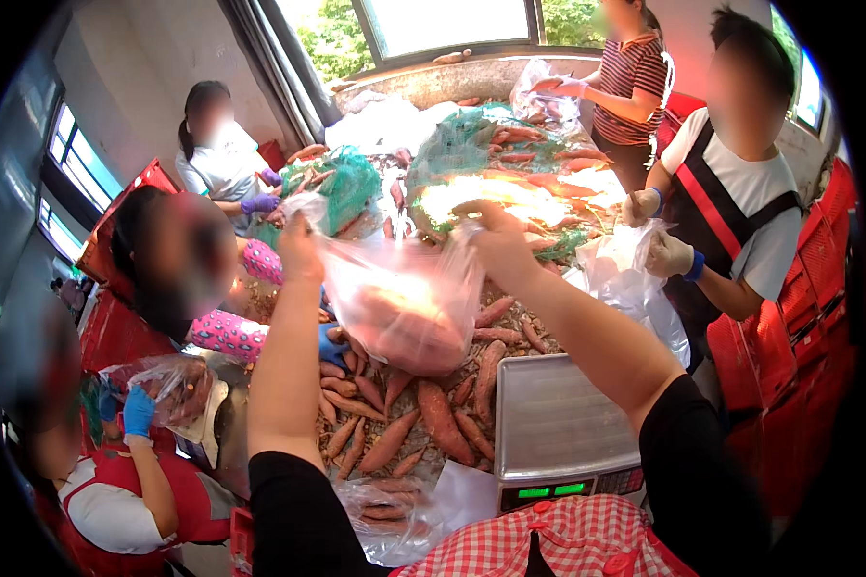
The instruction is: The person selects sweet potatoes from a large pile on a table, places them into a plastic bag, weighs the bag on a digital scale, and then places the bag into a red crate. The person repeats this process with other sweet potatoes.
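Between my raised hands hangs a clear plastic bag (404,310) with several sweet potatoes inside. My left hand (302,249) grips one upper corner of the bag, and my right hand (501,241) grips the other. Below the bag, loose sweet potatoes (444,418) lie spread over the table among scraps. A digital weighing scale (566,418) with a bare metal pan and a lit green display stands under my right forearm. Close to my apron, another clear plastic bag (393,516) holds sweet potatoes. Beside it lies a white sheet (465,490).
Co-workers stand around the table; one blue-gloved hand (332,346) reaches in beside my left forearm. Green mesh netting (451,148) and more sweet potatoes (541,184) cover the far side. Red plastic crates (794,360) are stacked at right, others (119,332) at left. Another scale (206,425) stands left.
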Motion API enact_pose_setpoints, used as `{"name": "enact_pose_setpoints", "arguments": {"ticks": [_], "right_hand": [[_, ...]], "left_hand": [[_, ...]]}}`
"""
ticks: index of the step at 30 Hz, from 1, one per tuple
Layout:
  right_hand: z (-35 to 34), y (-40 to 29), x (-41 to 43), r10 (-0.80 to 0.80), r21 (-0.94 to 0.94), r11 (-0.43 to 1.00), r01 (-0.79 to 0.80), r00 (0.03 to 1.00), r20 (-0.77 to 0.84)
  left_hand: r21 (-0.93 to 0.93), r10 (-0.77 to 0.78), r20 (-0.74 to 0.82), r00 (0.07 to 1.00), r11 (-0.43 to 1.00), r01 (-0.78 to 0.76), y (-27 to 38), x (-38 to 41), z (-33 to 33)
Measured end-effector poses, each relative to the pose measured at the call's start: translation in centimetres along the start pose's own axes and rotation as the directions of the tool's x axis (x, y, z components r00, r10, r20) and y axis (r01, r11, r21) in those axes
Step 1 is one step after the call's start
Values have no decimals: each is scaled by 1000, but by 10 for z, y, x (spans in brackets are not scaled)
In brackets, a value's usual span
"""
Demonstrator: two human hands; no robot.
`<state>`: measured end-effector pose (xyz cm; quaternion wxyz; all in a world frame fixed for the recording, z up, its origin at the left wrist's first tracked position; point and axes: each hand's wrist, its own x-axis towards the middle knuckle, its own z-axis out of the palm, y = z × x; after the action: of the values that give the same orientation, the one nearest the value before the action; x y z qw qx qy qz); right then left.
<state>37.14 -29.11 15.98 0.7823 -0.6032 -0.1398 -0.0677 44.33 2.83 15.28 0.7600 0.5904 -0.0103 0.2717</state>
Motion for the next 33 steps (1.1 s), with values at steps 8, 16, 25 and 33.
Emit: {"name": "enact_pose_setpoints", "arguments": {"ticks": [8,16,25,33], "right_hand": [[-8,-154,-61,-253,205,944,257,966,-49],[-80,-202,-94,-209,401,870,285,952,-224],[-187,-188,-239,-157,252,948,196,973,-168],[-210,-156,-329,-53,187,977,103,966,-253]], "left_hand": [[-140,211,228,951,973,-183,163,-72,11],[-599,-11,426,904,746,291,153,-139,102],[-569,22,634,773,690,447,97,-254,150],[-238,-70,645,761,928,287,112,-340,105]]}}
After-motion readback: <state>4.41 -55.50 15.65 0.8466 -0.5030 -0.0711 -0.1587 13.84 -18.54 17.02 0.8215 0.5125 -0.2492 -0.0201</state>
